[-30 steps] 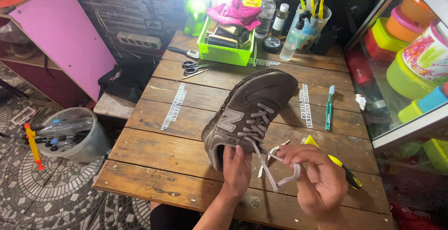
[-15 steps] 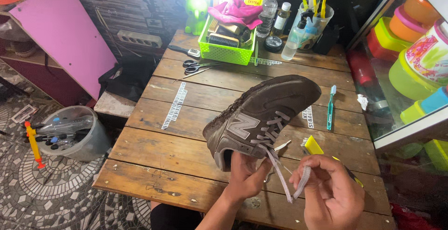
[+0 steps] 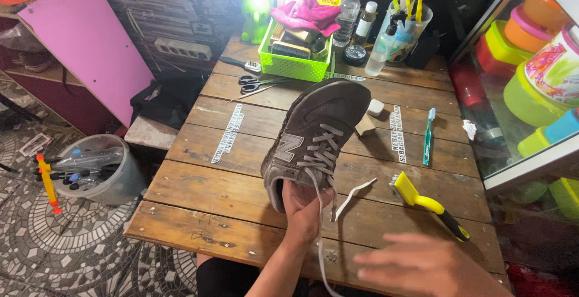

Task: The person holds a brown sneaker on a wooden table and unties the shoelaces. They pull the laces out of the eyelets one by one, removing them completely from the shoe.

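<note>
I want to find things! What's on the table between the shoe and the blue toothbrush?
In the head view, a small white block and a tan block lie between shoe and toothbrush.

The right hand (image 3: 422,267) lets go of the lace (image 3: 353,191) and draws back, blurred; the sneaker (image 3: 313,140) now tilts higher in the left hand (image 3: 304,209).

The desk (image 3: 229,200) is rough, worn wooden planks with a dull sheen, the shoe (image 3: 316,134) on it looks like matt brown suede with flat cloth laces (image 3: 353,191), and at four o'clock lies a glossy yellow plastic brush (image 3: 422,200).
</note>
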